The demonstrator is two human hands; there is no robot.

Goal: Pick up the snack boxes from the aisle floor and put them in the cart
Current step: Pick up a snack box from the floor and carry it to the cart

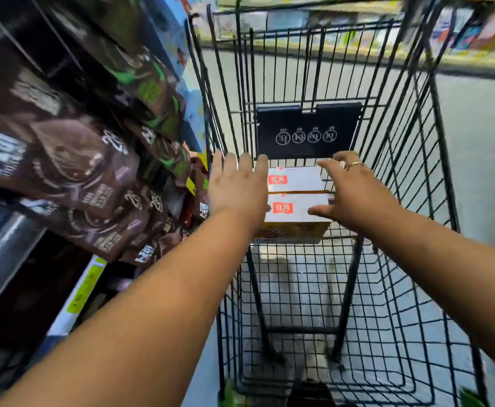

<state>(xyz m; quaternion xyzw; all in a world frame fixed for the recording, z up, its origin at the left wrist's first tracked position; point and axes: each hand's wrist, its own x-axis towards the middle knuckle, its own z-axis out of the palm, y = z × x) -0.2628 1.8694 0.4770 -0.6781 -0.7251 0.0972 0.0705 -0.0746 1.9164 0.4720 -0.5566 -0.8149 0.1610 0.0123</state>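
Black-coated wire cart (393, 160); smooth cardboard snack boxes (299, 198); glossy brown snack bags (87, 183).

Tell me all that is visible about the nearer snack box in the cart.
The nearer snack box is a rectangular carton, apparently cardboard, with a pale top, a red label with white characters, and a yellowish printed front side. It lies flat inside the black wire cart, raised above its bottom, directly against a second similar box behind it. The left hand covers its left edge, fingers spread; the right hand is at its right edge, fingers open.
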